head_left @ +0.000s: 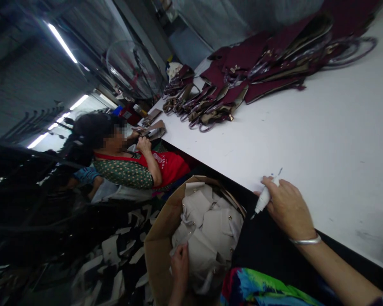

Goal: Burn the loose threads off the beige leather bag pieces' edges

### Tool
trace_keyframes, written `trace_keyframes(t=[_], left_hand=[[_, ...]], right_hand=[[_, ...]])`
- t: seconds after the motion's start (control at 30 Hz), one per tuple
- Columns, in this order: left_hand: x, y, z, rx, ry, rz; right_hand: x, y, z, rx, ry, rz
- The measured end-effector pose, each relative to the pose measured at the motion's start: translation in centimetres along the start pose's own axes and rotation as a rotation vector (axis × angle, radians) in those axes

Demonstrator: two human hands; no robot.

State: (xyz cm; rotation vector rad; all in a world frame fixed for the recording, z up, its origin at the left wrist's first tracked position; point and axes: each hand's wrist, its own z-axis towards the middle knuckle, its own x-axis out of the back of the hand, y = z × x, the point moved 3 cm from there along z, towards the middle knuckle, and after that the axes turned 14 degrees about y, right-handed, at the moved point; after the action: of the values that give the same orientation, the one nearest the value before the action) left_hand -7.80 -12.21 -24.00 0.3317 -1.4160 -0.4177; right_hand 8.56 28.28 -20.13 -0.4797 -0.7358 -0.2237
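Right hand [289, 208] was clamped on a white marker [264, 199] at the edge of the white counter [306, 140], tip pointing down off the edge. Left hand [179, 263] reached into a cardboard box [156, 250] below, fingers closed on a beige leather piece [207, 238]. Maroon bag parts [258, 63] lay well apart across the counter; another person [124, 161] sat further along.

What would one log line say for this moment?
left hand: on beige pieces in box | right hand: holds white pen | table: maroon bags

white lettering on co-worker's red apron [170, 165], blurred, unreadable
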Motion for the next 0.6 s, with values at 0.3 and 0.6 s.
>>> trace_keyframes(t=[0.3,0.6], left_hand=[[11.2,9.7,5.3,-0.366,0.205,-0.370],[18.7,21.8,0.5,-0.834,-0.240,-0.953]], right_hand=[[1.2,0.2,-0.8,-0.172,0.147,0.358],[11.4,-8.1,1.1,-0.462,-0.031,0.979]])
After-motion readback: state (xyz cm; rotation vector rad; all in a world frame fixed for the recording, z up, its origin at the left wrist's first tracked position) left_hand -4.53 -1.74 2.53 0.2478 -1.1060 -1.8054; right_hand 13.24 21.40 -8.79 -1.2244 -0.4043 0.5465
